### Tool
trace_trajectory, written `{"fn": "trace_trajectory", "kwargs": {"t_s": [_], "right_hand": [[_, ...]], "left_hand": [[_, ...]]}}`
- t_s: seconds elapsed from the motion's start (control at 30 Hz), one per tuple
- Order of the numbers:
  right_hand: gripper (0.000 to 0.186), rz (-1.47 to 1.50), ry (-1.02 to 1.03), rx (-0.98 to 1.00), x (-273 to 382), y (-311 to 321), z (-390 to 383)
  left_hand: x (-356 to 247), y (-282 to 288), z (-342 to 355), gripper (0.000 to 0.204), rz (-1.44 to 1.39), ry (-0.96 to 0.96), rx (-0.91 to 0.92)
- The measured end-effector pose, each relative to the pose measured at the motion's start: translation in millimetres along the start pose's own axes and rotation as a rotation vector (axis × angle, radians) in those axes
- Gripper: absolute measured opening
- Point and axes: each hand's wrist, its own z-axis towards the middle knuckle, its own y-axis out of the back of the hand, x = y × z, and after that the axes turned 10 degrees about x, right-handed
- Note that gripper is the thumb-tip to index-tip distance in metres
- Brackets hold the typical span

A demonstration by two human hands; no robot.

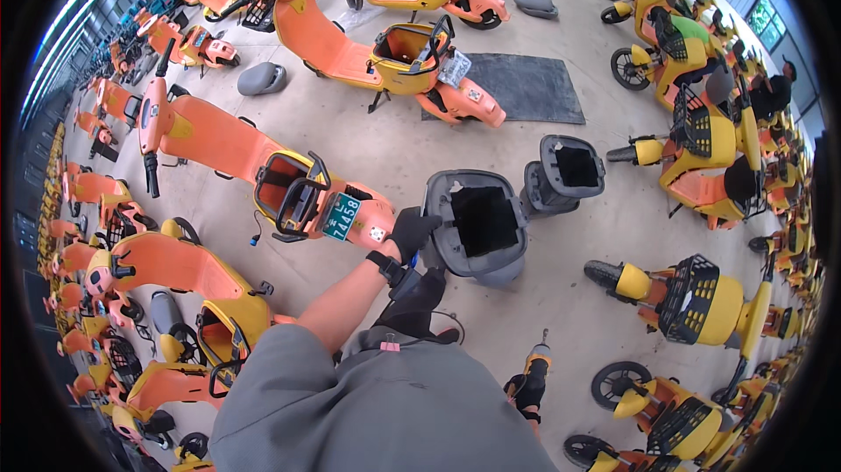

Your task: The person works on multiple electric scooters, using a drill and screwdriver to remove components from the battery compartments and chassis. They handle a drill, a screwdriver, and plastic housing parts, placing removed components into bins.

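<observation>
Left grip [413, 232] touches grey part [444, 225]; right grip [527, 392] (gloved) holds drill [538, 358].

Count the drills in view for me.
1: the drill in your right hand, low in the view, just right of your grey shirt. Others may be hidden among the scooters.

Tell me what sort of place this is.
Probably a scooter repair or assembly hall: rows of yellow scooters line the right side, an orange scooter has an open compartment, and the right hand holds what looks like a power drill.
</observation>
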Motion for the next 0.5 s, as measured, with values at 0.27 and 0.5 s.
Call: {"fn": "trace_trajectory", "kwargs": {"t_s": [0.27,0.5], "right_hand": [[0.012,-0.22,0.247,0.002,252.3,95.7,28.1],[0.022,-0.429,0.476,-0.172,344.7,141.5,105.1]], "left_hand": [[-3.7,36.6,109.3,0.024,0.042,0.02,-0.115],[17.7,91.5,179.9,0.023,0.047,0.053,-0.2]]}}
